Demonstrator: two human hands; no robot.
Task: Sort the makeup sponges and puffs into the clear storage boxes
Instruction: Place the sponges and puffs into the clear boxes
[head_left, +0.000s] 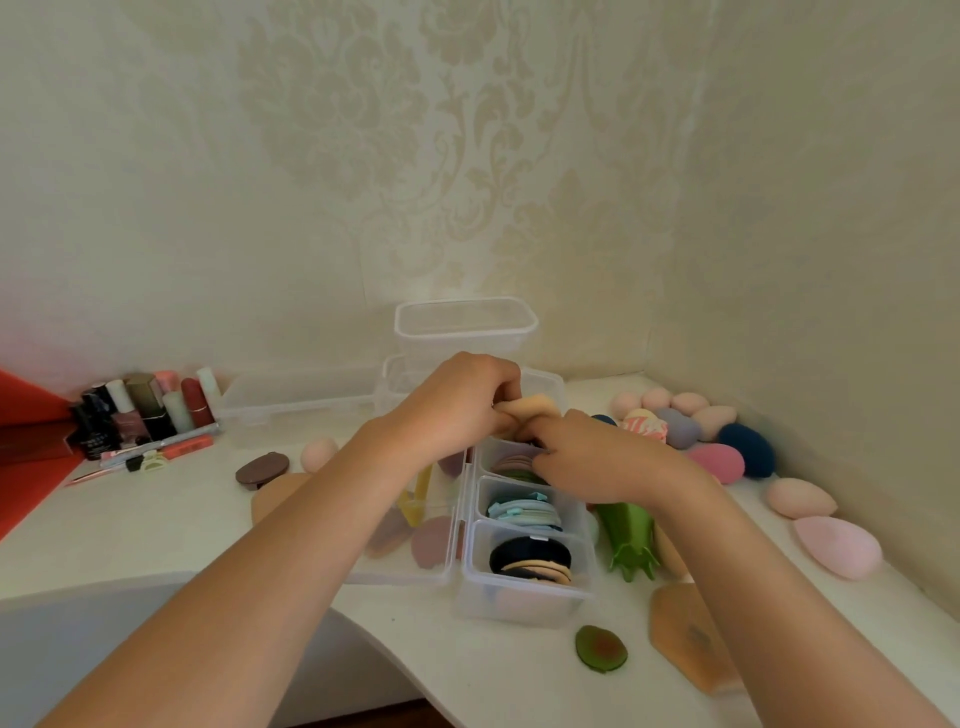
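**Me:** My left hand (457, 400) pinches a peach sponge (535, 405) just above the far end of the divided box (524, 603). My right hand (587, 457) is curled down over the farthest compartment. I can't tell whether it grips the sponge or only presses the puffs there.

**Friend:** How far along are you?

**Me:** About halfway, I'd guess. One pink sponge (318, 453) lies loose towards the desk's left side. The tub (465, 322) at the back edge holds nothing. All three compartments already have puffs stacked on edge. An avocado puff (601, 648) waits near the front edge, a heap of egg sponges (691, 415) sits in the back right corner, and two pink ones (836, 545) lie along the right edge.
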